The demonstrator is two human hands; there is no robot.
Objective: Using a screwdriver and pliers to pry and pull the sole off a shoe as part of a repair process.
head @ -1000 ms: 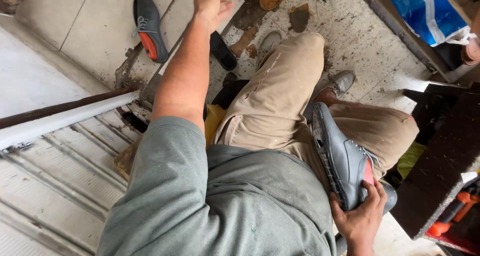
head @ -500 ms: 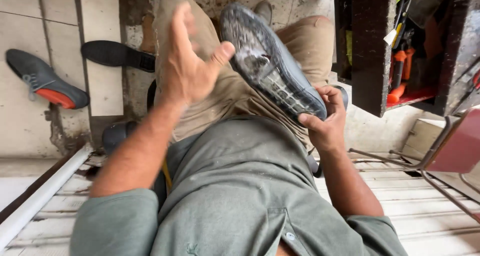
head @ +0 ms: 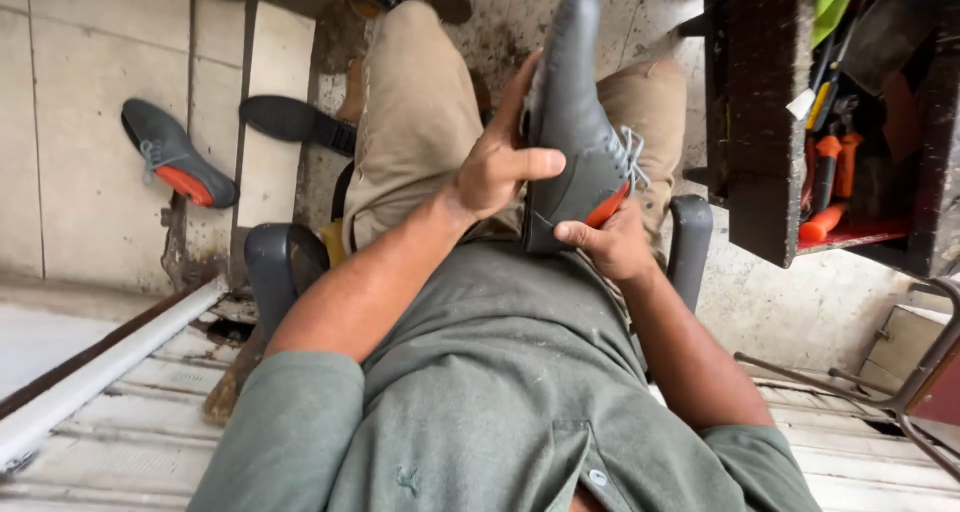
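Note:
A dark grey lace-up shoe (head: 575, 122) with an orange lining is held upright over my lap, toe pointing away from me. My left hand (head: 497, 164) grips its left side, thumb across the upper. My right hand (head: 612, 242) holds the heel end from below, near the laces. I sit on a chair in tan trousers and a grey-green shirt.
A matching grey shoe (head: 176, 156) with orange inside lies on the tiled floor at left, beside a black sole (head: 290, 120). A dark wooden toolbox (head: 835, 122) with orange-handled tools stands at right. A metal frame (head: 900, 392) sits at lower right, a white rail (head: 100, 372) at lower left.
My left hand, open in the air before, has come down and taken hold of the shoe. The shoe has turned more upright between both hands.

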